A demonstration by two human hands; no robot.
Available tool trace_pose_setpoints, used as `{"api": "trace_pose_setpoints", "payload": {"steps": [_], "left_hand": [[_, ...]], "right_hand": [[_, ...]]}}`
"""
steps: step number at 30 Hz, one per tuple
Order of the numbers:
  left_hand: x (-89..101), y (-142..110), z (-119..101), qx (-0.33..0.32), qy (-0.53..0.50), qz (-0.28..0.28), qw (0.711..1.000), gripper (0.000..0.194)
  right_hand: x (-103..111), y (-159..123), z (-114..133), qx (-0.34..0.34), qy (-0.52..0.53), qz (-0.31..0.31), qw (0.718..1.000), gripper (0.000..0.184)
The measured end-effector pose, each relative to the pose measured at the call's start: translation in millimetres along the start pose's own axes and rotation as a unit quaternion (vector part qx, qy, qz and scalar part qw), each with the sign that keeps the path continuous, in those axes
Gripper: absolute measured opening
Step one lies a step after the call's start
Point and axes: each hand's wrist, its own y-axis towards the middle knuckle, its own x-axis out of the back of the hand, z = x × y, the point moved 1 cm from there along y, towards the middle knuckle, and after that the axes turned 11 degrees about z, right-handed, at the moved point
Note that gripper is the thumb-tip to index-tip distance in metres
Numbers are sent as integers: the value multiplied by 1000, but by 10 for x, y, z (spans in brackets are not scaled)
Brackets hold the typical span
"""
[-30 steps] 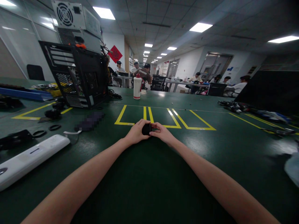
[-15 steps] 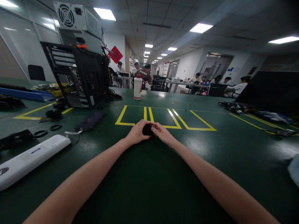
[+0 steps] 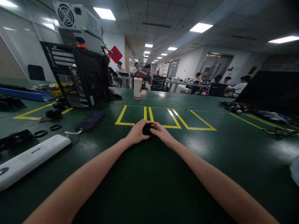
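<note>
Both my arms reach forward over a dark green table [image 3: 149, 186]. My left hand [image 3: 136, 133] and my right hand [image 3: 162, 133] meet near the front edge of the yellow floor-tape boxes [image 3: 163, 119], and their fingers are closed round a small black object [image 3: 147, 128] held between them. Most of the object is hidden by my fingers, so its shape is unclear.
An open black computer case [image 3: 79, 77] with a grey power supply [image 3: 74, 18] on top stands at the left. A white bottle [image 3: 137, 88] is behind the tape boxes. A white flat device [image 3: 30, 158], black rings [image 3: 54, 127] and parts lie left; cables [image 3: 235, 107] right. People sit at far tables.
Almost nothing differs. My hands stay together on the small black object, with only slight finger shifts.
</note>
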Motion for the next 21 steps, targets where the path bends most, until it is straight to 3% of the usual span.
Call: {"api": "trace_pose_setpoints", "payload": {"steps": [5,12,17,21], "left_hand": [[-16,1,15,3,2,-5,1000,56],[-20,7,30,15,5,-5,1000,55],[-14,-6,14,12,1,1,1000,58],[-12,-6,-4,11,0,1,1000,57]], "right_hand": [[-1,21,-26,-9,-32,-1,999,30],[37,13,19,-1,-27,42,999,37],[59,48,-46,-35,-99,-4,994,31],[6,34,-22,-13,-75,-23,997,33]]}}
